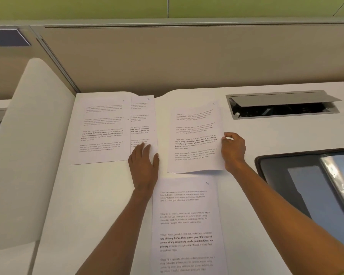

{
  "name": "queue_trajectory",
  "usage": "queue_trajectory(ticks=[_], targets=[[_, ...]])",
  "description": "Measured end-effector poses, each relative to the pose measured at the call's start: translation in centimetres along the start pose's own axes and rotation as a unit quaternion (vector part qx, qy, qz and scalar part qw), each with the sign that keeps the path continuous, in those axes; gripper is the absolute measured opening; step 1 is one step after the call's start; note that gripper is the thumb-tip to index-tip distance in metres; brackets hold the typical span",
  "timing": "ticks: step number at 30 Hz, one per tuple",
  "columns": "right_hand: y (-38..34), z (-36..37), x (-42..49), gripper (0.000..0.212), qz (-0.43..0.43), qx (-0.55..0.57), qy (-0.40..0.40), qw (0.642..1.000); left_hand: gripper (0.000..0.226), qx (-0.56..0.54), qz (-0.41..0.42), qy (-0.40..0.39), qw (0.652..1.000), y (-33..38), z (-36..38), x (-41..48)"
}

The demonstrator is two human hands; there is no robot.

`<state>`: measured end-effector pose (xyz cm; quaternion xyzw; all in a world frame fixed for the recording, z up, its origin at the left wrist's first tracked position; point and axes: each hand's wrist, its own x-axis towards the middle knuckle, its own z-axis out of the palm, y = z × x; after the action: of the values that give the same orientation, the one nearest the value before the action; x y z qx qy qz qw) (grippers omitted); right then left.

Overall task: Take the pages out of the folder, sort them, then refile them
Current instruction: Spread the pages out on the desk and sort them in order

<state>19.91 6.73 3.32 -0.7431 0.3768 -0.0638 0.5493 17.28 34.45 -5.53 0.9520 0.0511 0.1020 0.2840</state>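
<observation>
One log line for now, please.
phase: sorting | left hand: flat on page 2 | right hand: pinching page 5 edge | page 4: on desk

Head view: worn on the head, facing forward and down, close above the flat white desk (99,195).
Far end: beige partition panel (187,56) fills the upper frame.

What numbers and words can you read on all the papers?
"4": near page's top corner.
"5": right page, pinched by the right hand.
"2": middle page, under the left hand.
"Defined by a slower pace": bold, near page.
Too blurred: leftmost page's number, wall sign.
</observation>
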Motion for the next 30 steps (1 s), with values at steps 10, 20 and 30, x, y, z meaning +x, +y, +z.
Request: queue_trajectory(ticks=[10, 20, 30], targets=[[-2.1, 6.3, 1.6, 0.021, -0.035, -0.042, -0.026, 0.998, 0.008, 0.015, 0.054, 0.022, 0.998, -0.2, 0.6, -0.2], [-3.0, 9.2, 2.9, 0.022, -0.016, -0.028, -0.028, 0.999, 0.015, -0.067, 0.048, 0.100, 0.992, 0.7, -0.1, -0.7], [-3.8, 8.6, 4.3, 0.026, -0.033, -0.053, 0.009, 0.998, 0.018, -0.088, 0.011, 0.092, 0.992, 0.8, -0.1, -0.7]])
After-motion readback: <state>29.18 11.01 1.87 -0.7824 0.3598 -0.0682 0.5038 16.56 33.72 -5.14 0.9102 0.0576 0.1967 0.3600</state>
